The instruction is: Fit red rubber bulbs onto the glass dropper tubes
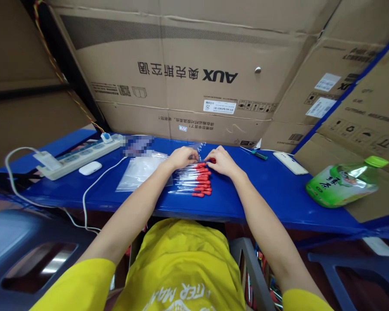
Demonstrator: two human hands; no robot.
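Observation:
On the blue table lies a row of droppers [202, 178] with clear thin tubes and red bulbs, the bulbs to the right. My right hand [225, 162], at the row's far end, pinches the red bulb of one dropper [210, 160]. Across from it, my left hand [183, 157] has its fingers curled at the tube side, closed around what looks like that dropper's thin clear tube; the fingers partly hide it. Just beyond both hands are several loose clear tubes [199, 147]. Beside my left forearm is a clear plastic bag [138, 172].
A white power strip [84, 156] with cables and a white case [90, 168] occupy the left. To the right are a green-handled screwdriver [258, 154], a white phone [290, 163] and a green bottle [342, 183] on its side. Cardboard [188, 52] walls the back.

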